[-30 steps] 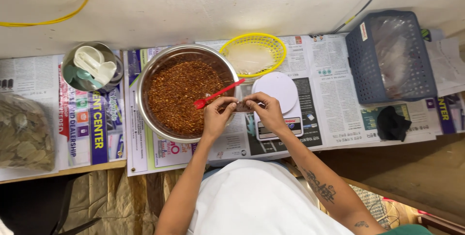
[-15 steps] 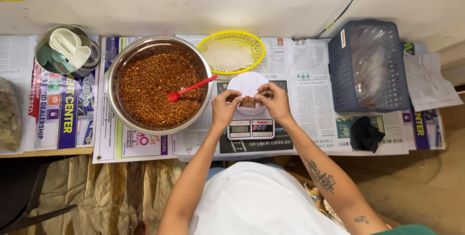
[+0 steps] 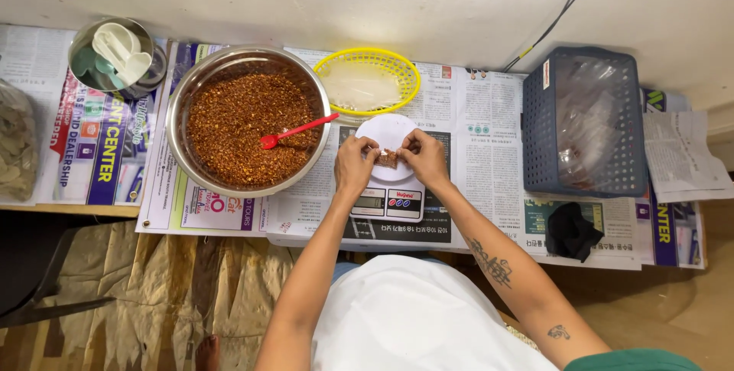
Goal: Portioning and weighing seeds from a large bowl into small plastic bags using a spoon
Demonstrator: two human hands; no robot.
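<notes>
My left hand (image 3: 353, 166) and my right hand (image 3: 425, 158) meet at the centre of the frame, fingers closed in a pinch on the two ends of a small clear packet (image 3: 387, 159) filled with red-brown flakes. I hold the packet just over the round white platform of the digital kitchen scale (image 3: 388, 187); whether it rests on the platform or hangs slightly above it cannot be told. Gripping both ends keeps the packet level, probably so that its contents do not spill. Left of centre stands a large steel bowl (image 3: 248, 120) of crushed red chilli flakes, close beside the scale, with a red plastic spoon (image 3: 294, 132) lying in it, handle toward my hands. Above the scale sits a shallow yellow mesh basket (image 3: 368, 81). At the right of the frame a blue plastic crate (image 3: 585, 134) holds clear bags, and a black crumpled object (image 3: 570, 231) lies below it. At the upper left a small metal tin (image 3: 116, 57) holds pale scoops. Newspaper sheets (image 3: 489, 126) cover the bench, probably to catch stray flakes.
</notes>
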